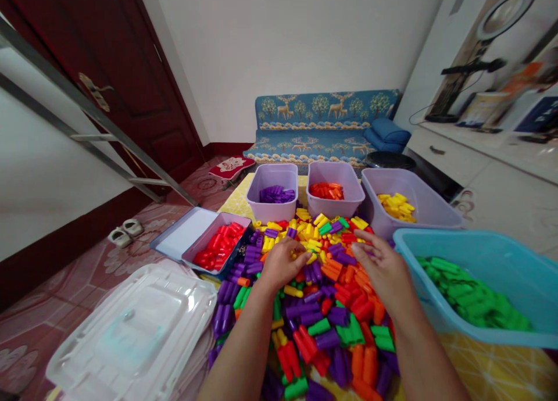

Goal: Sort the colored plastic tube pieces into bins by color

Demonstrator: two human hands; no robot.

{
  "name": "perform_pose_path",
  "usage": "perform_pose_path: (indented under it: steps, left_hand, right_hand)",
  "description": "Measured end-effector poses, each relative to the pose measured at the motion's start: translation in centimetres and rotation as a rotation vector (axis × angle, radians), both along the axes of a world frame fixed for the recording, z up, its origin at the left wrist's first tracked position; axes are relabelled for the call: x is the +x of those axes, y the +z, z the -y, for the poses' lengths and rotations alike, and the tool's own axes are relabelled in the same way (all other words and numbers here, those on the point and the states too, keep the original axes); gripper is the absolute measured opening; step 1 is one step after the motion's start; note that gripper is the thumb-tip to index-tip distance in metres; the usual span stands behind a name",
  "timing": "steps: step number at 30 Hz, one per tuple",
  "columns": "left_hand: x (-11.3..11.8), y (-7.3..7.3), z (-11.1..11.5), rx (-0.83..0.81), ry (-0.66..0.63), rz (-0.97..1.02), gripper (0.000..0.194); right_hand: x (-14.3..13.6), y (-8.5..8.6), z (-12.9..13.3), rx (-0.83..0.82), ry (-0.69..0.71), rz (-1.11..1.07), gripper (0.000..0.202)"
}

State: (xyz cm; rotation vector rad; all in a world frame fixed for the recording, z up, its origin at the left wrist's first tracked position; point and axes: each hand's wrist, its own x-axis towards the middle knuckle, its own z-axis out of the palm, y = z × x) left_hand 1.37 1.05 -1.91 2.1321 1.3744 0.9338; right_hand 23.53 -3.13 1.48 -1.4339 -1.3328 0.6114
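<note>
A heap of short ribbed plastic tubes (311, 317) in purple, red, orange, yellow and green covers the middle of the table. My left hand (283, 264) reaches into the far part of the heap, its fingers curled in and a yellow plastic tube (311, 258) at the thumb tip. Part of its grip is hidden behind the hand. To the right, my right hand (381, 267) hovers over orange and purple tubes with its fingers apart, and nothing shows in it. Purple tubes (277, 194) lie close to it in a lilac bin (272, 213) behind the heap.
Other lilac bins hold orange tubes (326, 190) and yellow tubes (396, 207). A blue tub (475, 241) at right contains green tubes (477, 296). Red tubes (220, 245) fill an open tin at left, beside a clear lid (135, 325). A ladder (100, 119) leans at far left.
</note>
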Motion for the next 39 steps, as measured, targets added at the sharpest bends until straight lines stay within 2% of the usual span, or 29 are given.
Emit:
perform_pose_path:
  steps: [3, 5, 7, 9, 11, 14, 18, 21, 25, 32, 36, 39]
  left_hand:
    - [-0.1, -0.1, -0.1, 0.025, 0.048, 0.045, 0.031]
    - [-0.4, 0.3, 0.0, 0.018, 0.035, 0.066, 0.035]
    - [-0.9, 1.1, 0.3, -0.018, -0.051, 0.063, 0.031]
    - [-1.4, 2.0, 0.6, -0.065, -0.190, 0.022, 0.030]
    - [-1.8, 2.8, 1.0, -0.095, -0.312, -0.049, 0.044]
    - [-1.5, 3.2, 1.3, -0.077, -0.364, -0.156, 0.055]
    - [-0.4, 2.7, 1.2, -0.034, -0.289, -0.187, 0.037]
    - [-0.1, 2.1, 0.8, -0.068, -0.172, -0.079, 0.028]
    - [-0.4, 1.7, 0.5, -0.202, -0.074, 0.121, 0.030]
    - [-0.5, 1.9, 0.8, -0.316, -0.214, 0.335, 0.027]
    - [-0.2, 2.6, 1.3, -0.426, -0.330, 0.519, 0.032]
    - [-0.1, 3.4, 1.6, -0.510, -0.364, 0.628, 0.040]
  right_hand:
    - [0.4, -1.6, -0.4, -0.004, 0.041, 0.322, 0.039]
    - [0.6, -2.2, -0.4, -0.035, 0.060, 0.510, 0.040]
    - [0.6, -2.6, -0.3, -0.079, 0.086, 0.632, 0.044]
    - [0.5, -2.9, -0.1, -0.100, 0.102, 0.720, 0.047]
    - [0.0, -3.0, 0.0, -0.099, 0.108, 0.765, 0.048]
    - [-1.3, -2.9, 0.1, -0.100, 0.172, 0.692, 0.048]
    - [-3.6, -2.6, 0.3, -0.110, 0.272, 0.537, 0.052]
    - [-4.6, -2.5, 0.4, -0.084, 0.305, 0.387, 0.057]
    - [-5.0, -2.4, 0.3, -0.122, 0.352, 0.165, 0.058]
    - [-5.0, -1.7, 0.3, -0.090, 0.322, 0.089, 0.042]
    - [-4.7, -1.4, 0.3, -0.064, 0.258, -0.001, 0.028]
    - [-4.5, -1.1, 0.4, -0.066, 0.269, -0.110, 0.026]
